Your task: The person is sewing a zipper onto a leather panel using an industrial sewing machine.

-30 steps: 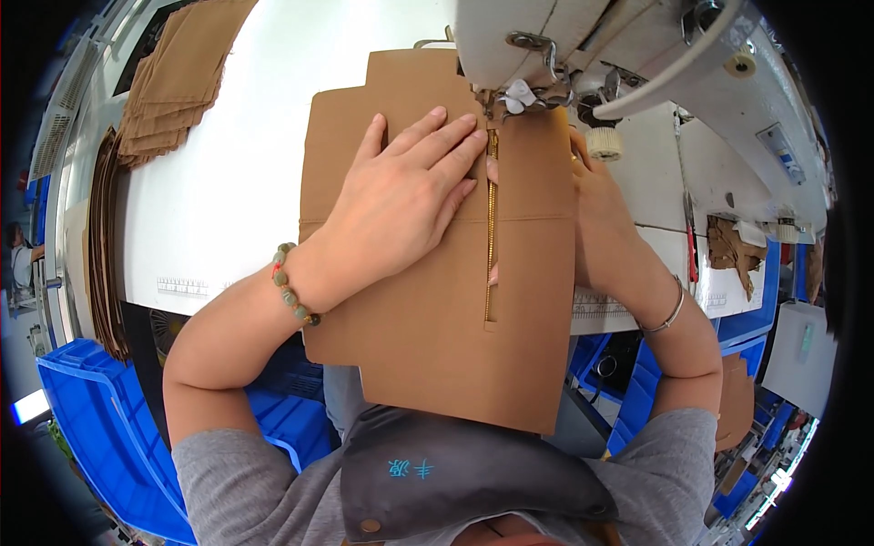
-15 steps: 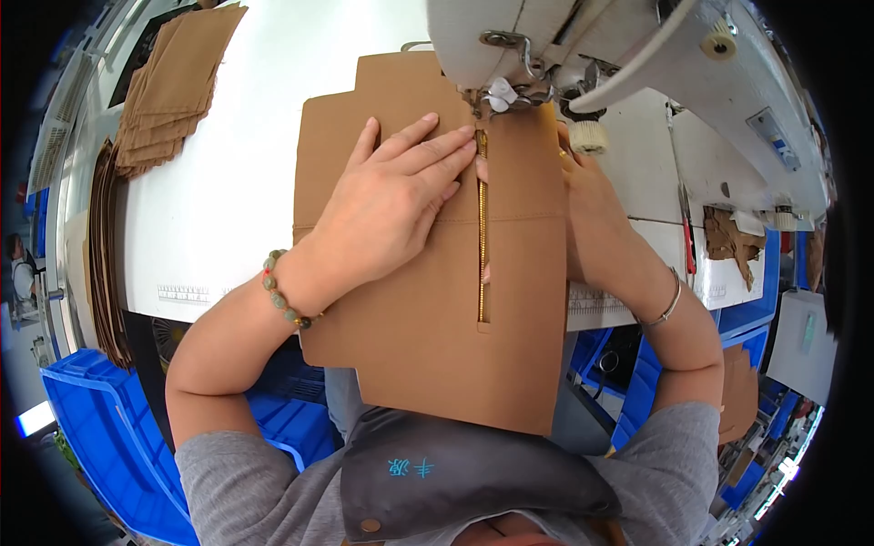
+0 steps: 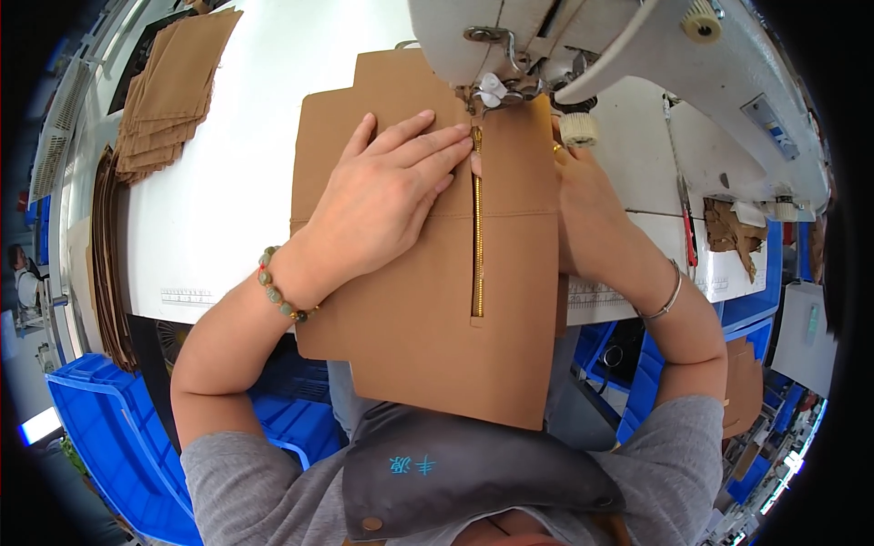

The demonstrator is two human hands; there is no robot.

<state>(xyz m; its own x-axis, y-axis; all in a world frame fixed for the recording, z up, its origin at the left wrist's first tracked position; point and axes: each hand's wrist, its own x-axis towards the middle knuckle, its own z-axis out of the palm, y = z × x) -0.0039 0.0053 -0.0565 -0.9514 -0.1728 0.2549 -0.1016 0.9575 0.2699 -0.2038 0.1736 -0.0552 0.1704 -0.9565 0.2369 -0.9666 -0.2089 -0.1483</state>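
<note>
A brown notched panel (image 3: 410, 318) lies under a white sewing machine head (image 3: 499, 36), a gold zipper (image 3: 477, 246) in its long slot. My left hand (image 3: 387, 196) rests flat on the panel left of the zipper, fingers extended, fingertips at the zipper's top beside the presser foot (image 3: 475, 102). My right hand (image 3: 587, 209) grips the panel at its right edge, fingers bent and partly hidden beneath it; a fingertip shows in the slot near the top.
Brown pieces (image 3: 173, 82) are stacked upper left, more (image 3: 116, 264) along the left. Blue bins (image 3: 109, 428) sit below the white table (image 3: 218, 164). Red-handled scissors (image 3: 689, 246) and brown scraps (image 3: 733, 232) lie right. Someone (image 3: 23, 273) is at the far left edge.
The panel and both my hands have shifted slightly left relative to the view, as has the machine. The lower fingertip seen through the slot earlier is now hidden, showing more zipper.
</note>
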